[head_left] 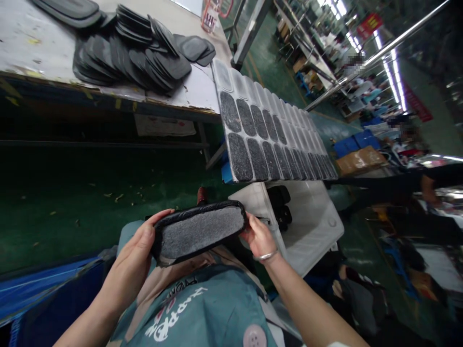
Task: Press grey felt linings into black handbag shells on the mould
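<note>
Both hands are clamped on a long, flat, dark pad with a grey felt-like face and a black stitched rim, held level near the body above the lap: the left hand grips its left end, the right hand pinches its right end. It looks light, soft and bendable, likely to sag if held by one end, so the two short ends seem the surest grip. Far left, similar black pads lie heaped on the white desk, and a grey tray of glittery dark ovals slopes away to the right.

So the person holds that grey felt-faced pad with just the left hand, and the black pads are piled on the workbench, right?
Not quite. The head view shows both hands on the grey felt-faced pad: left hand and right hand, one at each end. The black pads are indeed piled on the workbench.
</note>
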Demonstrator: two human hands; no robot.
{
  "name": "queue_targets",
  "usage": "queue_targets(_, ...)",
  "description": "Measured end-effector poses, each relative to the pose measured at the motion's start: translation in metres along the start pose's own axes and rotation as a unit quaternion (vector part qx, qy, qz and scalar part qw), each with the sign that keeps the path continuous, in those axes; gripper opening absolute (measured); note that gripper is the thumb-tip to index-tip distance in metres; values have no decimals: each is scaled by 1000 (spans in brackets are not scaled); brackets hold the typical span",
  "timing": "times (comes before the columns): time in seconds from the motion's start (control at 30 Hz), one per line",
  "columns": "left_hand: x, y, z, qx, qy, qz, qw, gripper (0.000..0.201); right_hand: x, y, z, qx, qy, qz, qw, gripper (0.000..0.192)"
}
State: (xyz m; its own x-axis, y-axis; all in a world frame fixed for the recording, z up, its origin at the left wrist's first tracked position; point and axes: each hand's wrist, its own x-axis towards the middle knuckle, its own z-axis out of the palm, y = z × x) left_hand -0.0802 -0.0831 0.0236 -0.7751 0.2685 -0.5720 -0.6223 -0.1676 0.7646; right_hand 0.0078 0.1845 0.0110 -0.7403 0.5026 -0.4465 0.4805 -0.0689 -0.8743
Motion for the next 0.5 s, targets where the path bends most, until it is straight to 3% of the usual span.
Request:
queue_targets(0.13,-3,-2,5,-25,-11,-12,1000,53,1,-6,-9,9,-56,21,998,52)
queue_targets(0.2,-4,0,8,-20,-6,-15,1000,54,3,-12,-8,-62,-53,-39,996,43)
queue_targets(0.3,-5,2,11,-25,-6,-14,1000,54,3,-18,-7,-190,-5,-175,966,34)
queue_targets(0.33,-5,2,12,-29,-7,-15,999,53,3,-18,-8,-201,5,-192,961,34)
queue_targets(0.4,-6,2,14,-32,-2,-20,999,53,1,-16,-11,-163,-19,-156,974,37)
queue_targets(0.5,-4,1,15,-16,12,-22,1000,55,0,-15,-19,-48,-130,-44,989,46)
